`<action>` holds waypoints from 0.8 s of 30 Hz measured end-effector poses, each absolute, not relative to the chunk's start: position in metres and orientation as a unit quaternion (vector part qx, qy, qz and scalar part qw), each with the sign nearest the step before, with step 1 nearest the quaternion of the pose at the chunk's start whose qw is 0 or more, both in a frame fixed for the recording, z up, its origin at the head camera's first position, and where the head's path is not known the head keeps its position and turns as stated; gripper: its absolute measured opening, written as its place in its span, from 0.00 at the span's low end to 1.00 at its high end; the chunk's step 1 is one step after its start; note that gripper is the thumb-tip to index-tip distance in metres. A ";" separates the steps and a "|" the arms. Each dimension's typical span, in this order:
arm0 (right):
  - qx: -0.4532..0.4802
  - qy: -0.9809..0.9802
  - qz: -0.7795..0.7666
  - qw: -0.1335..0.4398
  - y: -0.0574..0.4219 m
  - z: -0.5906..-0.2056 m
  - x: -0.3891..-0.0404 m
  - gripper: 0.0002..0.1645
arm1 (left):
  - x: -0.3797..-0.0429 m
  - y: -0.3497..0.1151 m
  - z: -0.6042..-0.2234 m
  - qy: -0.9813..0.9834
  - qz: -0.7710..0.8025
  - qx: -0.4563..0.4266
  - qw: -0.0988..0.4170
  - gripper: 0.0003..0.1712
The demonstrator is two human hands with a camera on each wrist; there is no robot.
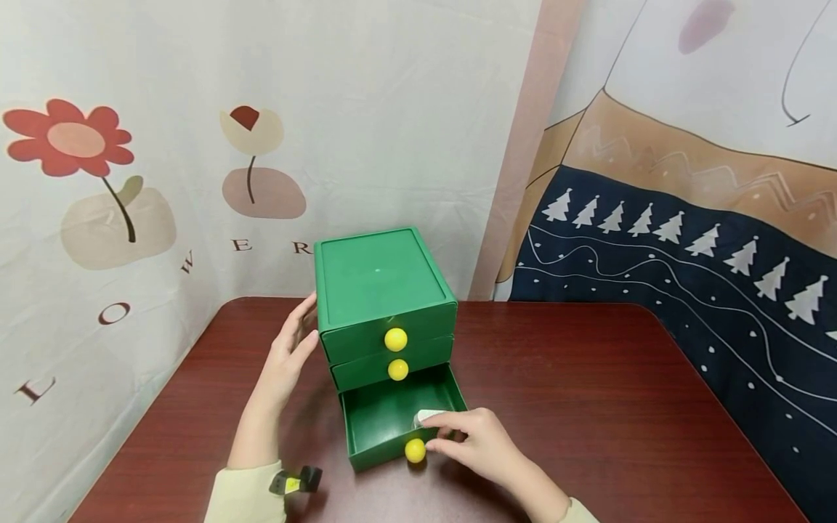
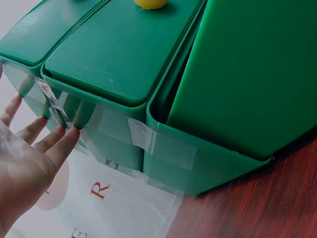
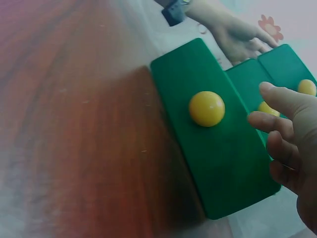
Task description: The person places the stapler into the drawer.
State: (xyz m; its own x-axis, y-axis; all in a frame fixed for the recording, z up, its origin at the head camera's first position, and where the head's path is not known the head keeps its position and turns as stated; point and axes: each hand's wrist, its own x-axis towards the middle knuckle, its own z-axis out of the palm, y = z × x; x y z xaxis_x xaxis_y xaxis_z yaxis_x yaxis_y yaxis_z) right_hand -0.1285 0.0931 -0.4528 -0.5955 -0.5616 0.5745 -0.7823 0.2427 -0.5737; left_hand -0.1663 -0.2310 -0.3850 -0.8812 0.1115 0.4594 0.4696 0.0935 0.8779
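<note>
A green drawer cabinet [image 1: 377, 280] with round yellow knobs stands on the table. Its bottom drawer [image 1: 386, 418] is pulled out. Against the cabinet's left side rests my left hand [image 1: 288, 352]; in the left wrist view its spread fingertips touch the clear-taped side. My right hand [image 1: 480, 439] is over the drawer's front right corner, thumb close to the bottom yellow knob [image 1: 415, 450]. A small white object [image 1: 429, 415] shows at the drawer's right, beside the index finger and partly covered by it. In the right wrist view the loosely bent fingers [image 3: 282, 129] show nothing between them.
The dark red-brown table [image 1: 556, 378] extends on both sides of the cabinet. Behind hangs a pale cloth [image 1: 392, 109] with printed flowers and letters, and a navy tree-patterned cloth [image 1: 654, 269] is at the right. A small black device [image 1: 310, 478] sits at the left wrist.
</note>
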 end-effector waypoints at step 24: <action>0.399 -0.764 0.503 -0.056 0.078 -0.476 -0.126 0.13 | -0.167 -0.231 -0.386 -0.732 -0.637 -0.197 0.139 0.30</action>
State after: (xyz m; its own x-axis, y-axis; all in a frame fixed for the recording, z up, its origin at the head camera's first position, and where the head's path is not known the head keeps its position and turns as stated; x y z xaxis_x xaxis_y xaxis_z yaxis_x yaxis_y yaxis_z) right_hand -0.1264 0.0784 -0.4758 -0.6750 -0.6668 0.3159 -0.5540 0.1752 -0.8139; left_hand -0.1670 -0.2313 -0.3857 -0.8838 0.1120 0.4543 0.4654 0.1097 0.8783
